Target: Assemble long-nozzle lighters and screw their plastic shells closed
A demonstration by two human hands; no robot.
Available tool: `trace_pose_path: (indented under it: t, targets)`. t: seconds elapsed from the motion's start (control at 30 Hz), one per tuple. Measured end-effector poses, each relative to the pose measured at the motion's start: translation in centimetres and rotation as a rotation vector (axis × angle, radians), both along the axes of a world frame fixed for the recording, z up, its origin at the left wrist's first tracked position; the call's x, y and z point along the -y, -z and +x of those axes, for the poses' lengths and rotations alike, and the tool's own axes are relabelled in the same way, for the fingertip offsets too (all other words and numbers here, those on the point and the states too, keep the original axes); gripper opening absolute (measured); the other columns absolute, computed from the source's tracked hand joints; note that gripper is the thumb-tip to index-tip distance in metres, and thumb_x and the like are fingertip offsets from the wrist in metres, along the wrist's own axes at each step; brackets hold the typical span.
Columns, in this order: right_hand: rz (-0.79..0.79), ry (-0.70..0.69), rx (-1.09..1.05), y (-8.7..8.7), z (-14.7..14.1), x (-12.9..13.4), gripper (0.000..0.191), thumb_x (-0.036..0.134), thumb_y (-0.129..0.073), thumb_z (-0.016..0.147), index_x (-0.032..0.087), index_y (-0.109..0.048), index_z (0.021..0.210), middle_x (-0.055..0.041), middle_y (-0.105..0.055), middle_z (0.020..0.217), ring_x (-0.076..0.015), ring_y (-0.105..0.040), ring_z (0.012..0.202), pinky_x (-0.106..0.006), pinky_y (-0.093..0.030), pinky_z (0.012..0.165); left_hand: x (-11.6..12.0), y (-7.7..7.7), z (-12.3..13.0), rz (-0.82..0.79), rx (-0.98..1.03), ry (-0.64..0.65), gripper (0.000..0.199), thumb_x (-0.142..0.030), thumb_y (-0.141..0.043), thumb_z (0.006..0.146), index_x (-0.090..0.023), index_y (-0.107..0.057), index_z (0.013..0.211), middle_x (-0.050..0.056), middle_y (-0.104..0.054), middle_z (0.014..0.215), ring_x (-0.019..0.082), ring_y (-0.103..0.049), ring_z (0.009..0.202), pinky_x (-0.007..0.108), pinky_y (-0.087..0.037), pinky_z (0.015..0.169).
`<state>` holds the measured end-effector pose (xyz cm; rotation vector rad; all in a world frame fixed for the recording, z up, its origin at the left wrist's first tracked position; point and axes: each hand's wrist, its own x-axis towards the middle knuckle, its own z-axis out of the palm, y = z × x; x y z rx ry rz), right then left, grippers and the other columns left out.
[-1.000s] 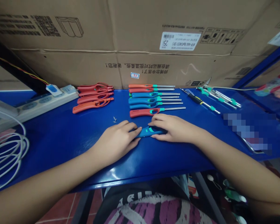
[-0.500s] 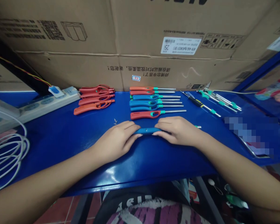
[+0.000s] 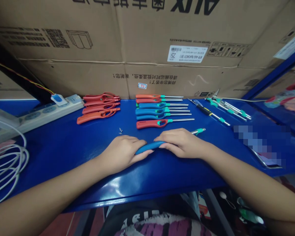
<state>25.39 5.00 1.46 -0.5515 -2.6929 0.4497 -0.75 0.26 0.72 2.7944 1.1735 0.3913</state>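
Observation:
My left hand [image 3: 124, 150] and my right hand [image 3: 179, 143] are both closed on a blue lighter handle [image 3: 148, 147], one at each end. It is held slightly tilted, its right end higher, above the blue tabletop. Fingers cover both ends of it. Past my right hand's knuckles sticks out a metal tube [image 3: 199, 131] with a green collar; I cannot tell whether it is held or lies on the table. Some tiny metal screws [image 3: 120, 131] lie beyond my left hand. Behind the hands is a row of long lighters, the nearest a red lighter [image 3: 152, 123].
Several red and orange handles [image 3: 98, 115] lie at the back left beside a power strip [image 3: 39, 113] and a coiled white cable [image 3: 7, 164]. To the right are a black-and-yellow screwdriver [image 3: 206, 110], loose metal tubes [image 3: 233, 109] and a phone [image 3: 265, 160]. A cardboard box [image 3: 88, 72] stands behind.
The blue handle has gone from level to tilted, with its left end lower. More of the metal tube shows past my right hand. The camera view has shifted slightly.

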Motion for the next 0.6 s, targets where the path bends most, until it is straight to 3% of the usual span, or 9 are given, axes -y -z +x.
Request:
trace_pose_path:
  t: [0.13, 0.3, 0.43, 0.6]
  targets:
    - [0.046, 0.027, -0.016, 0.1, -0.2, 0.2, 0.031, 0.036, -0.047, 0.105, 0.018, -0.071, 0.113, -0.0055, -0.078, 0.107, -0.0186, -0.073, 0.097, -0.029, -0.053, 0.084, -0.1, -0.1, -0.1, -0.055, -0.022, 0.007, 0.041, -0.048, -0.040, 0.106, -0.020, -0.070, 0.103, 0.004, -0.075, 0.087, 0.022, -0.073, 0.081, 0.031, -0.053, 0.070]
    - [0.080, 0.102, 0.133, -1.2, 0.9, -0.8, 0.027, 0.035, -0.059, 0.099, 0.017, -0.071, 0.116, -0.0080, -0.077, 0.113, -0.0231, -0.072, 0.102, -0.032, -0.053, 0.085, -0.8, -0.6, -0.7, -0.019, -0.089, -0.037, 0.043, -0.050, -0.039, 0.106, -0.020, -0.068, 0.113, 0.007, -0.075, 0.096, 0.027, -0.073, 0.090, 0.039, -0.056, 0.078]
    - [0.152, 0.137, 0.211, -1.0, 1.2, -0.9, 0.024, 0.027, -0.052, 0.101, 0.016, -0.072, 0.107, -0.0086, -0.077, 0.097, -0.0216, -0.072, 0.086, -0.031, -0.050, 0.072, -0.7, -0.8, -1.0, -0.069, 0.004, -0.049, 0.039, -0.047, -0.041, 0.106, -0.021, -0.064, 0.123, 0.007, -0.074, 0.113, 0.026, -0.072, 0.101, 0.040, -0.057, 0.087]
    - [0.186, 0.109, 0.186, -0.7, 0.2, -0.2, 0.029, 0.034, -0.048, 0.104, 0.017, -0.070, 0.110, -0.0079, -0.076, 0.099, -0.0210, -0.071, 0.089, -0.032, -0.050, 0.076, 0.1, -0.6, -0.3, -0.090, 0.039, -0.031, 0.037, -0.039, -0.042, 0.107, -0.020, -0.057, 0.134, 0.008, -0.071, 0.119, 0.025, -0.072, 0.100, 0.039, -0.059, 0.085]
